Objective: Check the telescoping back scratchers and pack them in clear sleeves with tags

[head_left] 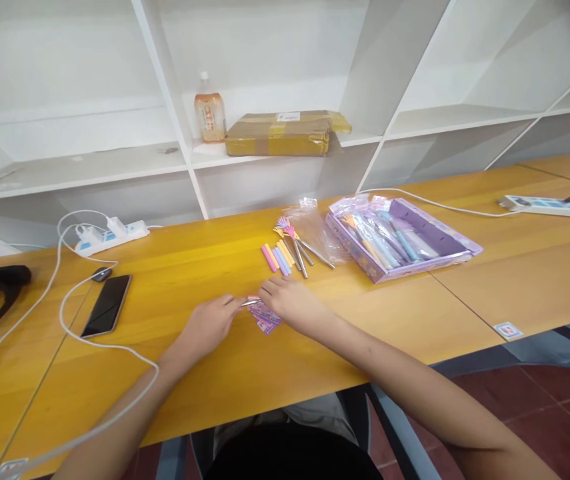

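A short stretch of slim metal back scratcher rod (251, 303) shows between my hands. My left hand (215, 323) pinches one end of it. The fingers of my right hand (292, 303) close around the other end, which they hide. Purple printed cards (266, 319) lie on the table just below the rod, partly under my right hand. Beyond my hands are several back scratchers with metal rods and small hand-shaped heads, one of them pink (291, 232). Pink, purple, blue and yellow sleeves (275, 257) lie in a row beside them.
A purple display box (445, 257) holds bagged back scratchers, with a clear plastic bag (315, 230) next to it. On the left are a phone (108, 305), a power strip (115, 238) and a loose white cable (129, 348) crossing near my left forearm. A cardboard box (277, 135) and bottle (210, 113) stand on the shelf.
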### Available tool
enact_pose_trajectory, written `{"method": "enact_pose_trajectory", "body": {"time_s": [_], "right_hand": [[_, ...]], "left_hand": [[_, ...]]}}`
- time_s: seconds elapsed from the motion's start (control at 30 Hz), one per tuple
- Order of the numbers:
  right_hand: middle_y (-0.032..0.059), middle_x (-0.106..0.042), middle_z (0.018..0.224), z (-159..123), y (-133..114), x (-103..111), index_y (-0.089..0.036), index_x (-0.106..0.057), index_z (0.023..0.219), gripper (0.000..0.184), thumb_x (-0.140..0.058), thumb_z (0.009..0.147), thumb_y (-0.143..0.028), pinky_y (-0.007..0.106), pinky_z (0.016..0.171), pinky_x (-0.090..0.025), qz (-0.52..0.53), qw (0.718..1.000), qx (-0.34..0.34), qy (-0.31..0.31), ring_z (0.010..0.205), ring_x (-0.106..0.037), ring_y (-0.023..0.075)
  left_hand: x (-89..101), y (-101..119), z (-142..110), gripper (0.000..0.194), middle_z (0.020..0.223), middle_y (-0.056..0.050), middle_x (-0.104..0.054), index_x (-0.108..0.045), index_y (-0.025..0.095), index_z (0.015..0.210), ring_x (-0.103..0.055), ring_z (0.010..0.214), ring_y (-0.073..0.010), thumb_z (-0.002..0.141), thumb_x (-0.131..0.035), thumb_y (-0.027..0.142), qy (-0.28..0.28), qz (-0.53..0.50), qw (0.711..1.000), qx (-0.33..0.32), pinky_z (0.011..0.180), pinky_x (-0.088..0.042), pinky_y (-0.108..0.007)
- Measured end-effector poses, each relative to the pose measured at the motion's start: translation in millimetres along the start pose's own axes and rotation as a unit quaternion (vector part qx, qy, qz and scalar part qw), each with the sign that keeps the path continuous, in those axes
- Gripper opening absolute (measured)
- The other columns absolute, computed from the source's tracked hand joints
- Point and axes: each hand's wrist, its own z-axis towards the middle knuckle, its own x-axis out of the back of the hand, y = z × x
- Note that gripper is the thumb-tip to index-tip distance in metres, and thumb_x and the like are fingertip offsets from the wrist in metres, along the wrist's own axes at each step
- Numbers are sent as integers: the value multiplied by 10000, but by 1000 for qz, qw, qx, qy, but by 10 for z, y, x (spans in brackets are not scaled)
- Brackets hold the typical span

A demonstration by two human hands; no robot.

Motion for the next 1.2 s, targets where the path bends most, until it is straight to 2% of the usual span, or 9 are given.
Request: {"method": "enact_pose_trajectory", "body": {"time_s": [0.13, 0.27, 0.37, 0.5, 0.67, 0.87, 1.0, 1.1, 1.2], "right_hand": [[107, -682, 991, 225, 142, -10, -133, -667, 1007, 72, -612, 1033, -95, 349, 750, -403, -9, 1000, -17, 8, 926, -607, 253], [95, -690, 1015, 354, 455, -141, -157, -674, 1001, 140, -598, 1088, -235, 342, 825, -413, 35, 996, -1, 80, 970, -601, 236], [133, -696, 1061, 298, 919, -276, -146, -684, 1036, 234, -490, 1121, -246, 355, 869, -416, 33, 981, -149, 120, 995, -602, 256], [258, -674, 1204, 34, 1517, -531, -31, -660, 1194, 307, -414, 1099, -189, 395, 925, -421, -16, 906, -414, 92, 1120, -591, 334], [317, -675, 1234, -227, 1758, -792, 42, -655, 1246, 345, -425, 1052, -126, 389, 894, -455, -2, 866, -500, 6, 1182, -622, 369], [245, -745, 1086, -274, 1827, -746, -69, -788, 1052, 345, -500, 1066, -258, 353, 828, -472, 13, 852, -524, -8, 984, -697, 303], [230, -739, 1129, -252, 1790, -583, -86, -802, 1091, 439, -394, 1101, -248, 373, 880, -481, 19, 855, -509, 91, 1032, -670, 305], [199, -701, 1311, -135, 1553, -482, -135, -756, 1292, 455, -347, 1117, -227, 382, 1010, -478, 27, 875, -435, 210, 1202, -622, 292], [167, -698, 1353, 46, 1097, -482, -180, -685, 1417, 425, -394, 1108, -197, 368, 989, -511, 49, 922, -275, 270, 1216, -625, 275]], "left_hand": [[-109, -124, 118, 433, 1150, -105, -739, -642, 231, 1464, -727, 995, -239, 1131, -369, 263, 34, -8, 999, 20, 848, -574, -331], [-295, -240, 110, 398, 1165, -98, -752, -665, 222, 1414, -728, 1014, -235, 1131, -397, 307, 93, -67, 992, 51, 916, -582, -357], [-362, -329, 88, 369, 1218, -91, -753, -654, 227, 1386, -720, 1086, -239, 1125, -414, 329, 135, -139, 978, 77, 1003, -573, -391], [-347, -384, 88, 357, 1186, -86, -758, -632, 223, 1372, -722, 1073, -242, 1120, -417, 357, 145, -189, 964, 114, 1014, -573, -413], [-341, -361, 89, 412, 1144, -99, -770, -530, 198, 1478, -735, 1103, -257, 1114, -399, 341, 156, -210, 951, 164, 1025, -570, -444], [-353, -316, 82, 504, 1148, -112, -756, -378, 165, 1573, -730, 1056, -257, 1107, -404, 355, 153, -234, 943, 179, 957, -563, -432], [-314, -284, 72, 523, 1142, -91, -748, -360, 188, 1612, -713, 1028, -242, 1113, -387, 344, 154, -244, 941, 179, 936, -549, -403], [-264, -258, 55, 400, 1133, -69, -742, -602, 232, 1434, -686, 989, -218, 1105, -392, 319, 142, -271, 942, 138, 954, -539, -382], [-235, -211, 46, 327, 1149, -80, -726, -729, 217, 1192, -658, 1020, -218, 1081, -443, 330, 113, -338, 928, 107, 963, -529, -372]]}}
